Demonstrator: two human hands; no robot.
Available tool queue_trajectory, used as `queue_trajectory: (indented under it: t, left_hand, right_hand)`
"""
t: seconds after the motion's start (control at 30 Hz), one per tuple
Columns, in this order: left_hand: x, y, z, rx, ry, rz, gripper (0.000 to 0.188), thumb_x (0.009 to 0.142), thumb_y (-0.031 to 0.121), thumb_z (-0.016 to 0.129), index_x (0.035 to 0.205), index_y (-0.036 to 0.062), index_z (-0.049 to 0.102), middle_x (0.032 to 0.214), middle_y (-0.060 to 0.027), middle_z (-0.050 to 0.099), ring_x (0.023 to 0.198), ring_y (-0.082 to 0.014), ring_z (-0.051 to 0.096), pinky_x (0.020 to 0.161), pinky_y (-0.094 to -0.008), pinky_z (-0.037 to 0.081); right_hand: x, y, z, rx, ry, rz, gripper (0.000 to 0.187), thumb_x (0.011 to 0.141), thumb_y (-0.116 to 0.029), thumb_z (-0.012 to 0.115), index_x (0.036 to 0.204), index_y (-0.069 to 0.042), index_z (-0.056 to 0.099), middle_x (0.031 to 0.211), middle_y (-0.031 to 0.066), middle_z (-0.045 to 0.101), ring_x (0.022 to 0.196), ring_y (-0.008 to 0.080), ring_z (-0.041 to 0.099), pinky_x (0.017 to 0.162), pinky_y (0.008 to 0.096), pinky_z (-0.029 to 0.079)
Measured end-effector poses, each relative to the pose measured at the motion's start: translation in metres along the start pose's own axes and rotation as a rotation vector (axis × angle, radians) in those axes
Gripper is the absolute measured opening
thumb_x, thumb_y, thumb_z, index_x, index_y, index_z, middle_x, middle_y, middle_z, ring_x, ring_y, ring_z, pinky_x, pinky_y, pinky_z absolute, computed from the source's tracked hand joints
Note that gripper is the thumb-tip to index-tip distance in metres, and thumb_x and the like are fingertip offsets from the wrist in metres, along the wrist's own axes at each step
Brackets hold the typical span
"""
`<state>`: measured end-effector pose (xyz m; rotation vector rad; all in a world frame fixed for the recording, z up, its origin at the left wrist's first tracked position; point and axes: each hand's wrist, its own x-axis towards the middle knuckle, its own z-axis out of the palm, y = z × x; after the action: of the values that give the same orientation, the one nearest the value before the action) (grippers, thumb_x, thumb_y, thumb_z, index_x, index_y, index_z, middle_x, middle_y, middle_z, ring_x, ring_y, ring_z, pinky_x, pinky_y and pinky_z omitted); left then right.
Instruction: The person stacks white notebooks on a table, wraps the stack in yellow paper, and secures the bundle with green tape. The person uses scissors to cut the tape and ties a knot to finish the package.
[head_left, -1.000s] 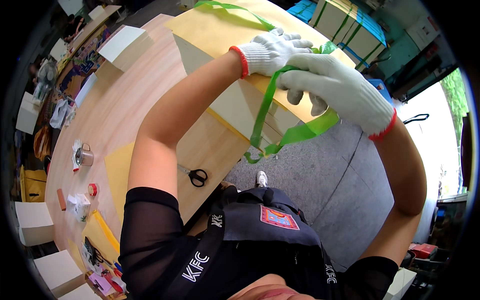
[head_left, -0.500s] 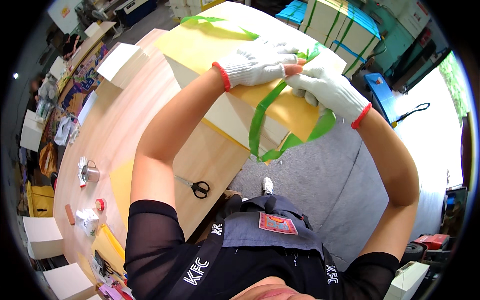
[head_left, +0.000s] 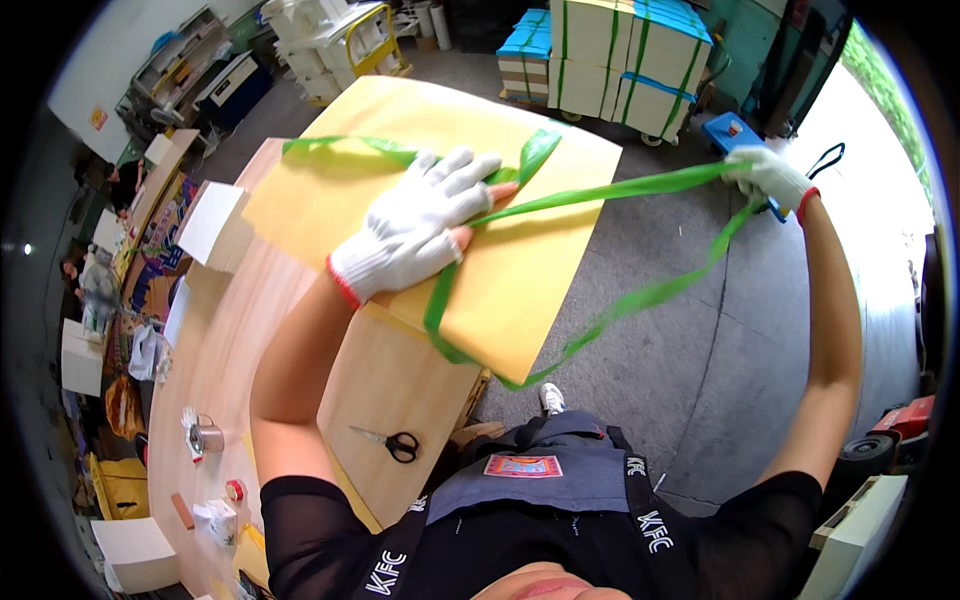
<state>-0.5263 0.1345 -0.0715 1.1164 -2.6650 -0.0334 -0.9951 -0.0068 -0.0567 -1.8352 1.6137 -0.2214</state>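
Note:
A yellow paper sheet (head_left: 350, 110) covers the top of a stack at the table's corner, and green plastic strapping (head_left: 640, 186) runs across it. My left hand (head_left: 415, 220), in a white knit glove with bare fingertips, lies spread on the sheet and presses the strapping where strands meet. Out to the right, above the floor, my gloved right hand (head_left: 768, 180) is closed on the strapping and holds it taut. From that hand a slack length hangs in a curve back to the stack's near corner.
Black-handled scissors (head_left: 402, 446) lie on the wooden table (head_left: 365, 400) near me. A metal cup (head_left: 206, 436) and red tape roll (head_left: 235, 489) are at left. A white paper stack (head_left: 213, 225) sits farther back. Strapped bundles (head_left: 600, 60) and a blue trolley (head_left: 735, 135) stand beyond.
My right hand has moved from the stack out to the right, drawing the strapping into a long taut strand. My left hand has shifted left and now lies flatter on the sheet.

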Motion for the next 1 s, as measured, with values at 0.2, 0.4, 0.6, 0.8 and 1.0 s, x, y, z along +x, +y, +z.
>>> queue_trajectory:
  t: [0.2, 0.4, 0.6, 0.8, 1.0]
  left_hand:
    - [-0.003, 0.001, -0.012, -0.034, -0.024, -0.038, 0.063, 0.095, 0.052, 0.028, 0.134, 0.0087, 0.050, 0.145, -0.0188, 0.038, 0.135, -0.0426, 0.032, 0.113, -0.0514, 0.016]
    - [0.018, 0.004, -0.021, -0.109, -0.129, -0.102, 0.058, 0.094, 0.051, 0.034, 0.125, 0.0062, 0.055, 0.142, -0.0231, 0.042, 0.137, -0.0437, 0.030, 0.114, -0.0533, 0.015]
    - [0.013, 0.010, -0.013, -0.119, -0.221, -0.333, 0.064, 0.091, 0.065, 0.029, 0.120, 0.0180, 0.060, 0.142, -0.0177, 0.043, 0.136, -0.0453, 0.029, 0.113, -0.0606, 0.011]
    - [0.020, 0.015, -0.018, -0.044, -0.234, -0.480, 0.074, 0.095, 0.061, 0.022, 0.129, 0.0044, 0.054, 0.142, -0.0169, 0.044, 0.137, -0.0392, 0.032, 0.114, -0.0542, 0.017]
    - [-0.007, 0.011, -0.014, -0.173, -0.087, -0.686, 0.056, 0.094, 0.043, 0.045, 0.137, 0.0073, 0.042, 0.117, -0.0192, 0.059, 0.110, -0.0369, 0.053, 0.111, -0.0566, 0.021]
  right_hand:
    - [0.170, -0.061, -0.002, 0.035, 0.466, -0.616, 0.023, 0.097, -0.023, 0.052, 0.102, -0.002, 0.059, 0.073, -0.0003, 0.060, 0.061, 0.0087, 0.053, 0.056, 0.0245, 0.043]
    - [0.302, -0.036, 0.137, -0.277, 0.712, -1.036, 0.009, 0.082, -0.016, 0.063, 0.089, -0.019, 0.058, 0.072, 0.0028, 0.065, 0.064, 0.0252, 0.065, 0.054, 0.0380, 0.050]
    - [0.283, 0.084, 0.369, 0.126, 0.408, -0.831, 0.019, 0.084, -0.019, 0.063, 0.100, -0.018, 0.054, 0.065, 0.0065, 0.062, 0.057, 0.0277, 0.064, 0.050, 0.0401, 0.049]
    - [0.230, 0.091, 0.484, 0.382, 0.243, -0.461, 0.022, 0.087, -0.024, 0.062, 0.103, -0.010, 0.056, 0.080, 0.0134, 0.067, 0.066, 0.0266, 0.066, 0.059, 0.0385, 0.052]
    - [0.115, 0.050, 0.578, 0.574, 0.022, -0.361, 0.022, 0.085, -0.027, 0.059, 0.099, -0.009, 0.063, 0.091, 0.0131, 0.068, 0.077, 0.0282, 0.067, 0.067, 0.0417, 0.052]
